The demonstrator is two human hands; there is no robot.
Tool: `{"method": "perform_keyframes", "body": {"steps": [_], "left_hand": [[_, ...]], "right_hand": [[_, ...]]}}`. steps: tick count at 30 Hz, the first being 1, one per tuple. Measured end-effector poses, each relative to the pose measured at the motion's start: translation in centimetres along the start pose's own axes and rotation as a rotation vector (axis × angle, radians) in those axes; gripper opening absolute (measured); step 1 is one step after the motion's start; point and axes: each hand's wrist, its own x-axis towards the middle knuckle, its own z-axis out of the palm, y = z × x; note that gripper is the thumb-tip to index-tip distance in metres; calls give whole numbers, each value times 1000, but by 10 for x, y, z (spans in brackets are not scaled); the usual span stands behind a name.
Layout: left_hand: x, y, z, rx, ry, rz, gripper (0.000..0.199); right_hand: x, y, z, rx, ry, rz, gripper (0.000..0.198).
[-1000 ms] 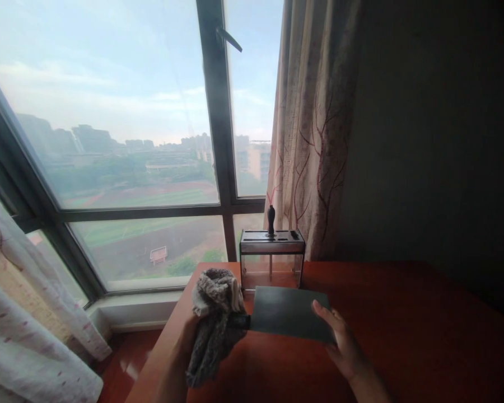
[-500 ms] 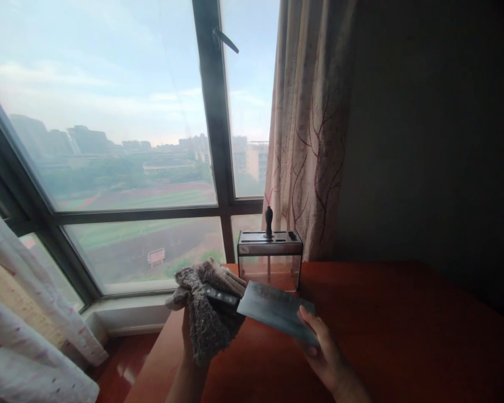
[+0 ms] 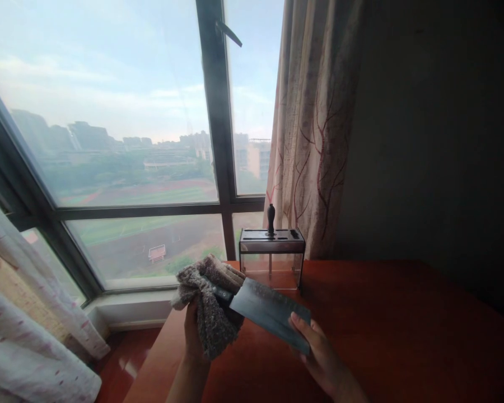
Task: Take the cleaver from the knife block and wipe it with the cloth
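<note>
A cleaver (image 3: 269, 310) with a broad grey blade is held up over the table, tilted down to the right. My right hand (image 3: 319, 347) pinches the far end of its blade, thumb on the upper face. A shaggy grey-brown cloth (image 3: 216, 330) is wrapped around the cleaver's dark handle (image 3: 222, 293), part of which shows between the folds. My left hand (image 3: 193, 324) grips the handle through this cloth; most of its fingers are hidden under the fabric. Behind the blade stands a clear-sided knife block (image 3: 273, 246) with slots in its top and one black-handled tool upright in it.
The reddish-brown wooden table (image 3: 382, 324) stretches to the right, its left edge running down beside my left arm. A large window (image 3: 130, 140) fills the back left. Patterned curtains (image 3: 315, 140) hang behind the block and at the far left.
The cleaver and my right hand have shifted slightly left. More of the handle is covered by the cloth, whose folds have moved along it. The view has tilted a little.
</note>
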Motion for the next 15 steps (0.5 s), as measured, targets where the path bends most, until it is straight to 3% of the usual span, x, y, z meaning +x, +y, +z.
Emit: {"method": "perform_keyframes", "body": {"steps": [5, 8, 12, 15], "left_hand": [[4, 0, -7, 49, 80, 65, 44], [6, -2, -8, 81, 113, 86, 38], [6, -9, 0, 64, 171, 79, 34], [4, -18, 9, 62, 188, 69, 36]], "right_hand": [[-6, -10, 11, -17, -8, 37, 47], [-7, 0, 15, -140, -38, -109, 51], [-8, 24, 15, -361, 63, -252, 44], [-7, 30, 14, -614, -85, -457, 35]]}}
